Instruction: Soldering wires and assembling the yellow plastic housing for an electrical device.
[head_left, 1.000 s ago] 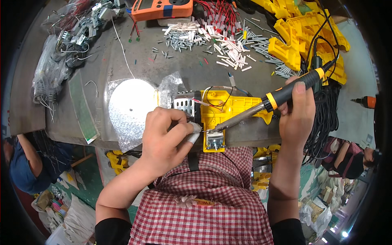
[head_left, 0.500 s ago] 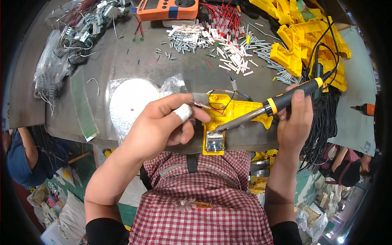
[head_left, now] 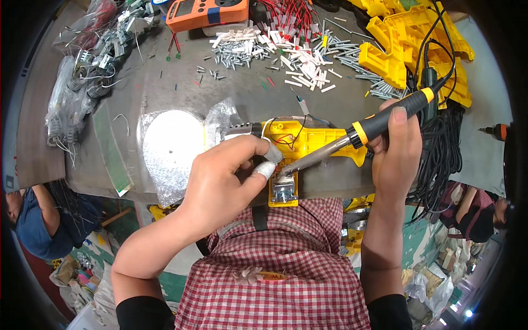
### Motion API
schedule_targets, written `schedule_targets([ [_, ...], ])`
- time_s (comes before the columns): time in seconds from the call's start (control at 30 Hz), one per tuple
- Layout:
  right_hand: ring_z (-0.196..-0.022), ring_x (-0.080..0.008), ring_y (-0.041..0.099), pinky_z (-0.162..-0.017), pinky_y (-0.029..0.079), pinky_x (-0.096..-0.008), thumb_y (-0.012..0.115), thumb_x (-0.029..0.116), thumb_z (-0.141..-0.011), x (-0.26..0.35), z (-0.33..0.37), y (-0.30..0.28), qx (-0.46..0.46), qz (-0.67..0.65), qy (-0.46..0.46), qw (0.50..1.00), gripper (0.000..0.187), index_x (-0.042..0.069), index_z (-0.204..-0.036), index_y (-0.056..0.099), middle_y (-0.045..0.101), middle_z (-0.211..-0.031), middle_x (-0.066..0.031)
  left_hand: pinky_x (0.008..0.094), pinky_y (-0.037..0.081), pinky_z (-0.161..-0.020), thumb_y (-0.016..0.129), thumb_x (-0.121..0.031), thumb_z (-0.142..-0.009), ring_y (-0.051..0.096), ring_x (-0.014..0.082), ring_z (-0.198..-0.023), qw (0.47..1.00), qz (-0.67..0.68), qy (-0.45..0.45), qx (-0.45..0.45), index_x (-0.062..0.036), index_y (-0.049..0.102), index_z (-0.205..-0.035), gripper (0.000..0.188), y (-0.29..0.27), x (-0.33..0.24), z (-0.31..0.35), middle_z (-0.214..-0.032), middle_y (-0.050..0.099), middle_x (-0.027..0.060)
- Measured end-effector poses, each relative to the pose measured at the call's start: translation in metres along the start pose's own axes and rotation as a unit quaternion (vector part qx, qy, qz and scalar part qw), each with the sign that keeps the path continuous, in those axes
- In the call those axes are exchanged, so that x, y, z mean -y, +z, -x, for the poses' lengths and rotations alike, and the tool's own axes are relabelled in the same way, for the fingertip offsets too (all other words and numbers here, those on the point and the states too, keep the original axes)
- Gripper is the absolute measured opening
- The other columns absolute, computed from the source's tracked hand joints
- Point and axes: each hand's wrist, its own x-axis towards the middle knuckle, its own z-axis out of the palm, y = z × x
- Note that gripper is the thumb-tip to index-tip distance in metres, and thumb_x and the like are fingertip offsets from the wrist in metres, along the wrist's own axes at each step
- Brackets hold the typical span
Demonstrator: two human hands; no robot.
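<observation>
A yellow plastic housing half [head_left: 322, 138] lies at the table's front edge, with thin red, black and white wires in it. In its lower end sits a shiny clear or metallic part [head_left: 284, 191]. My right hand [head_left: 397, 146] grips a soldering iron [head_left: 379, 127] by its black and yellow handle. The iron's tip reaches down to the housing just above the shiny part. Close beside that tip, my left hand [head_left: 228, 170] pinches with its wrapped thumb and index finger; what lies between them is hidden. A slotted metal cylinder [head_left: 240, 130] shows behind this hand.
Screws [head_left: 234, 58], white sleeves [head_left: 308, 71] and red wires [head_left: 283, 19] lie at the back, near an orange meter [head_left: 206, 14]. Yellow housings [head_left: 396, 52] and black cables [head_left: 440, 148] occupy the right. A white disc [head_left: 173, 137] on bubble wrap lies left; people work at both sides.
My left thumb and index finger have closed into a pinch and come down to the iron's tip. The iron stays at nearly the same spot on the housing.
</observation>
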Motion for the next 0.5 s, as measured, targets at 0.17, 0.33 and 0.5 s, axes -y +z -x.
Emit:
schedule_targets([
  [0.17, -0.058, -0.0030, 0.046, -0.052, 0.036, -0.0171, 0.054, 0.026, -0.095, -0.001, 0.001, -0.001, -0.026, 0.014, 0.015, 0.999, 0.024, 0.002, -0.099, 0.054, 0.055, -0.074, -0.0008, 0.0213, 0.045, -0.058, 0.066, 0.004, -0.077, 0.054, 0.0065, -0.065, 0.986, -0.126, 0.092, -0.061, -0.0021, 0.062, -0.095, 0.019, 0.007, 0.001, 0.004, -0.083, 0.061, 0.0028],
  [0.33, -0.057, -0.0025, 0.046, -0.052, 0.035, -0.0167, 0.053, 0.026, -0.095, 0.001, 0.004, -0.001, -0.023, 0.039, -0.012, 0.999, 0.024, 0.002, -0.098, 0.054, 0.055, -0.073, -0.0002, 0.0271, 0.048, -0.060, 0.068, 0.001, -0.074, 0.059, 0.0172, -0.069, 0.984, -0.118, 0.110, -0.073, -0.0036, 0.062, -0.092, 0.020, 0.011, 0.008, 0.007, -0.084, 0.063, 0.0062],
  [0.5, -0.055, -0.0016, 0.045, -0.050, 0.034, -0.0153, 0.052, 0.025, -0.096, 0.006, 0.004, -0.011, -0.022, -0.010, -0.026, 0.999, 0.022, 0.003, -0.098, 0.055, 0.056, -0.074, -0.0002, 0.0327, 0.051, -0.063, 0.069, -0.001, -0.072, 0.064, 0.0265, -0.075, 0.980, -0.138, 0.113, -0.092, -0.0035, 0.061, -0.090, 0.020, 0.013, 0.004, 0.007, -0.086, 0.064, 0.0090],
])
